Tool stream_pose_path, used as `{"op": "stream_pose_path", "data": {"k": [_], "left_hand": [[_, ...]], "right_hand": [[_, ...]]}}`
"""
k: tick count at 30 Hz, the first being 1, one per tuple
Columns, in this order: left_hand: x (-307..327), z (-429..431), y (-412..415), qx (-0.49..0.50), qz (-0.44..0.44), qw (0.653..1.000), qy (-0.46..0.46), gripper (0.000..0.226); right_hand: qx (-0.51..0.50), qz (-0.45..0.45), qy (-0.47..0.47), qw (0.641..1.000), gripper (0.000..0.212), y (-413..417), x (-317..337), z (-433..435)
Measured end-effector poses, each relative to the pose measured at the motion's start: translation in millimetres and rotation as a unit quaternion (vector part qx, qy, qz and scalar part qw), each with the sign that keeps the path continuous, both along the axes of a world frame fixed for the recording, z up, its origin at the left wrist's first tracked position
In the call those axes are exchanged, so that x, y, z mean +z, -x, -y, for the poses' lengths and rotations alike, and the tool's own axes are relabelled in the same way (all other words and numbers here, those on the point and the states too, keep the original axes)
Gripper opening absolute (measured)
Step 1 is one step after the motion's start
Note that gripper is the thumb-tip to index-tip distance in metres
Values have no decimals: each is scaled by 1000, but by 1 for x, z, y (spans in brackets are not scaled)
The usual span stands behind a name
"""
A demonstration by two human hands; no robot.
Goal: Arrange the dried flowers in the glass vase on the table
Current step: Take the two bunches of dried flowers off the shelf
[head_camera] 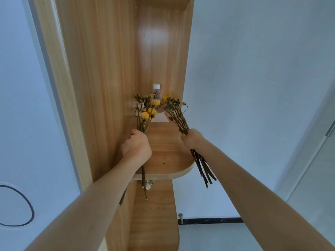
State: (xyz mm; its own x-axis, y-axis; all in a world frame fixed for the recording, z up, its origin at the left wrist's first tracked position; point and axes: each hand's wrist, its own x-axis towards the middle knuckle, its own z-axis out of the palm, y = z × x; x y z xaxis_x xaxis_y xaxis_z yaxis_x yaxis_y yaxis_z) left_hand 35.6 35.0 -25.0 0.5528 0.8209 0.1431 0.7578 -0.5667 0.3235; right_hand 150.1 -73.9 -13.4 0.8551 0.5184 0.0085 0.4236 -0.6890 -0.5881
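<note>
Left hand (pixel 136 144) clenched round the stems of one dried flower bunch (pixel 146 113), right hand (pixel 192 138) clenched round a second bunch (pixel 172 104). Both are held in the air in front of the white-capped bottle (pixel 156 91), one front-left, one front-right, heads close to it. Faint clear shape (pixel 135 105) just left of the bottle, behind the left bunch, is probably the glass vase, can't tell for sure. White paper (pixel 159 117) lies in front of the bottle.

Risks:
- heads pushed forward could knock the bottle over
- a vase that is hard to see could get bumped
- brittle heads may snap or shed against the bottle
- long stem ends below the fists could catch the table (pixel 168 153) edge
</note>
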Motion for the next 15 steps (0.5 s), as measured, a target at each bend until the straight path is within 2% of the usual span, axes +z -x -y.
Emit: {"op": "stream_pose_path", "data": {"k": [2, 6, 9, 13, 15], "left_hand": [[9, 7, 6, -5, 44, 999, 31, 40], [26, 22, 33, -58, 136, 987, 70, 21], [30, 35, 70, -117, 185, 973, 78, 22], [8, 53, 138, -210, 284, 927, 128, 23], [-11, 63, 172, -230, 296, 912, 168, 22]], "right_hand": [[-4, -1, -40, 999, 16, 2, 3, 11], [-7, -20, -122, 992, 23, 14, 10, 46], [4, -20, -176, 984, 17, 34, 9, 78], [38, -18, -198, 979, 16, 79, -11, 127], [50, -29, -204, 977, 19, 106, -24, 152]]}}
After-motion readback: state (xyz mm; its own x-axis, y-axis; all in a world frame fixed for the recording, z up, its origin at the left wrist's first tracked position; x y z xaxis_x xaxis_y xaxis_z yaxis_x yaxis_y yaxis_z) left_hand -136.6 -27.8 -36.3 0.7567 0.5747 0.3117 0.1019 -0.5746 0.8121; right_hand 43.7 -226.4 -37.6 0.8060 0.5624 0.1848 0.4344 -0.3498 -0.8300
